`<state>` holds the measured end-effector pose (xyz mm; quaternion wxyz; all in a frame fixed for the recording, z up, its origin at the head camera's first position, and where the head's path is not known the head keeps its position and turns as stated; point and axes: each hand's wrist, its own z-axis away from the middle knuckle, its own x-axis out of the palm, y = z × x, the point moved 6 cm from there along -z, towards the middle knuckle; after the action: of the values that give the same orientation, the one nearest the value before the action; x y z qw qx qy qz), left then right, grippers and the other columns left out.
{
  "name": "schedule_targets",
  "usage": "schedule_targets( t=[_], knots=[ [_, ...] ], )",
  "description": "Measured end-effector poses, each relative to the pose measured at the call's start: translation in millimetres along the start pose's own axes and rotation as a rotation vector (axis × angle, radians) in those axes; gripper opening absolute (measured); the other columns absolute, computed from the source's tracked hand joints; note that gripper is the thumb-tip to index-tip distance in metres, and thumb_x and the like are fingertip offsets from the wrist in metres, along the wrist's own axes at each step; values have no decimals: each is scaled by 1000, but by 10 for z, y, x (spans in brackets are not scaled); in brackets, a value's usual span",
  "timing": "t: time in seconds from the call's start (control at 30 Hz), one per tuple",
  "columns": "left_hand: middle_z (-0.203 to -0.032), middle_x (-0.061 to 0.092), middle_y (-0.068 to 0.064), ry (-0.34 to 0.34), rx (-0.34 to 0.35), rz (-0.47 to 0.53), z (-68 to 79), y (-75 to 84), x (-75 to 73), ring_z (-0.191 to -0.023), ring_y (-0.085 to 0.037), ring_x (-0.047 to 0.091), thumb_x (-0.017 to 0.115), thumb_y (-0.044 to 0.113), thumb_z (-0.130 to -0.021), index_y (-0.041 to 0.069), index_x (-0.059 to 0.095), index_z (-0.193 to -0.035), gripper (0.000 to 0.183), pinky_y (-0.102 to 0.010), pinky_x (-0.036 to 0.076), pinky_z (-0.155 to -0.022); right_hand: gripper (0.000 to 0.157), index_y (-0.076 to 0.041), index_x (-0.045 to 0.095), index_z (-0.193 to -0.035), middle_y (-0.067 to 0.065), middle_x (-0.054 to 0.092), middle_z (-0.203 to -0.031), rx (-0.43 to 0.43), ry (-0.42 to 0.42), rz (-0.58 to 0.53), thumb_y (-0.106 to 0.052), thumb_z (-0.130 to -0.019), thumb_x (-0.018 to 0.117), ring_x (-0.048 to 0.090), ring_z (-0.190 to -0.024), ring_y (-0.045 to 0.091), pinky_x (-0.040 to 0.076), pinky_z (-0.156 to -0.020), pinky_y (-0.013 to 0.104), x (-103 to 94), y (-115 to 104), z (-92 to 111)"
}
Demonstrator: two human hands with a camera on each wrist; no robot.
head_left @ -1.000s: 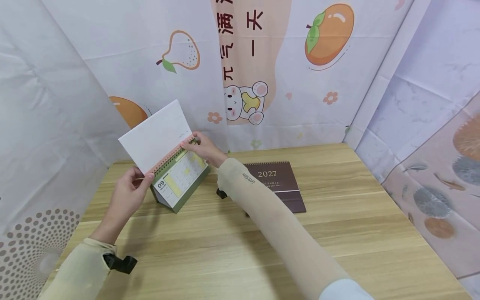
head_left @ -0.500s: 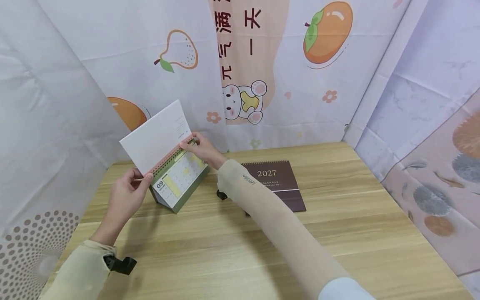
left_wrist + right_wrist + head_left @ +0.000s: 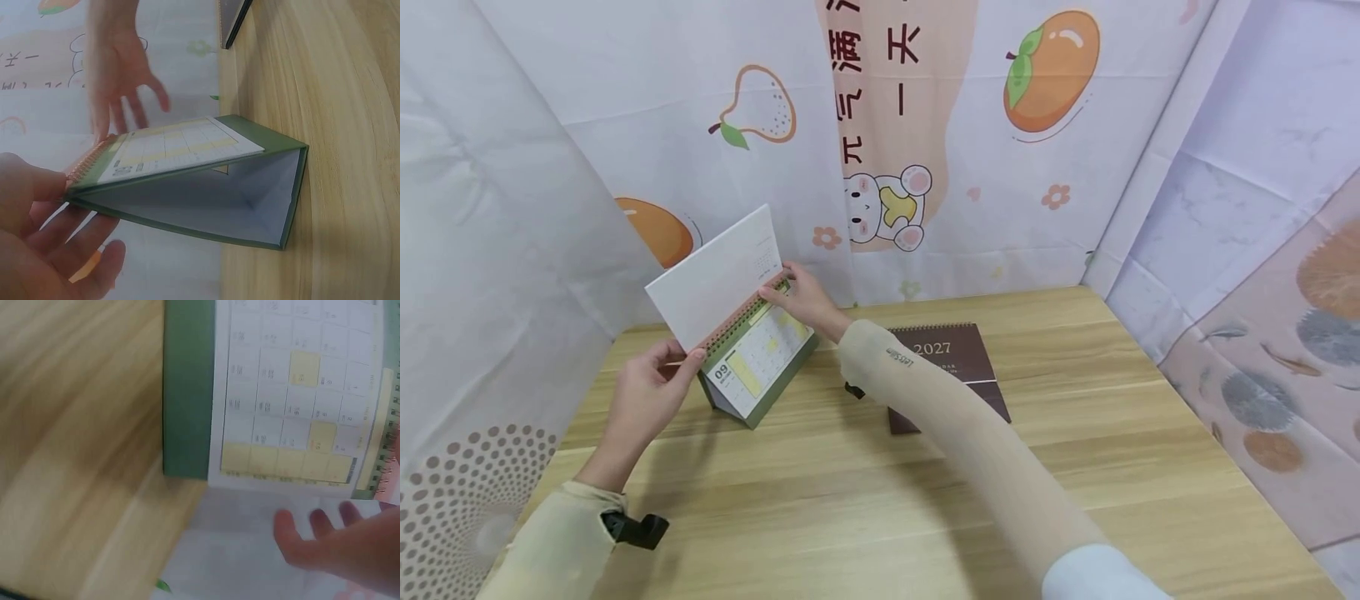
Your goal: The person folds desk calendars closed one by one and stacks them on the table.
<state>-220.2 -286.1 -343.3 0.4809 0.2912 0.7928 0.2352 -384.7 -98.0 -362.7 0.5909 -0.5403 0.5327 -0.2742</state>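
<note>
A green spiral-bound desk calendar [image 3: 763, 361] stands as a tent on the table's left half, showing month 09 in front. Its raised white page [image 3: 715, 267] stands up from the pink and green spiral strip. My left hand [image 3: 650, 385] grips the spiral's left end, thumb in front and fingers behind, as the left wrist view also shows. At the other end, my right hand [image 3: 805, 297] pinches the page's lower corner by the spiral. The remaining fingers of that hand [image 3: 337, 540] spread loosely behind. In the left wrist view the calendar's hollow side [image 3: 206, 203] faces me.
A dark brown 2027 calendar [image 3: 981, 350] lies on the wooden table [image 3: 1097, 450], partly covered by my right sleeve [image 3: 955, 417]. Printed cloth [image 3: 970, 208] hangs behind the table and along both sides. A black camera mount [image 3: 634, 529] sits on my left wrist.
The raised page's upper edge has shifted slightly right and down, and more print shows near its right side. Both hands stay at the spiral's two ends. The head view has shifted a little.
</note>
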Motion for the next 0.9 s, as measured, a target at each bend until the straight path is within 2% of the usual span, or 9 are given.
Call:
schedule_targets(
  t=[0.13,0.27,0.43,0.6,0.73,0.9],
  knots=[
    [-95,73,-22,15,29,-20,3,14,-12,-69,5,59,65,23,-101,-4,73,-102,28,-12,45,-56,69,-19,40,-154,2,51,-149,-76,22,133,-26,-95,74,43,-141,15,32,-116,31,-72,-139,2],
    [-91,73,-20,77,58,-3,-22,56,-66,-70,5,58,64,22,-102,-5,74,-107,29,-11,44,-57,75,-20,32,-159,6,48,-152,-113,-1,148,-24,-96,73,46,-138,21,39,-111,31,-141,-267,12],
    [-91,73,-20,134,105,9,-47,125,-116,-73,12,56,63,18,-102,-5,74,-108,26,-6,44,-61,69,-21,32,-159,8,49,-151,-88,-40,66,-25,-100,68,52,-132,24,45,-105,32,-202,-335,28],
    [-98,73,-18,135,149,9,-23,182,-125,-80,17,54,64,14,-101,-4,74,-111,23,-4,44,-64,58,-22,35,-159,7,47,-154,-34,-87,-33,-40,-107,52,49,-136,22,43,-109,34,-249,-337,54],
    [-103,72,-17,136,205,11,2,247,-129,-84,17,53,66,11,-99,-3,74,-112,21,-3,43,-66,63,-19,34,-159,4,43,-157,31,-104,-108,-55,-107,37,46,-140,21,37,-114,38,-319,-351,57],
    [-103,71,-15,136,308,15,6,337,-127,-86,14,54,68,4,-97,-2,75,-112,17,-2,44,-68,70,-13,29,-160,12,39,-159,97,-169,-279,-59,-107,26,44,-141,30,37,-115,45,-379,-386,55]
  ],
)
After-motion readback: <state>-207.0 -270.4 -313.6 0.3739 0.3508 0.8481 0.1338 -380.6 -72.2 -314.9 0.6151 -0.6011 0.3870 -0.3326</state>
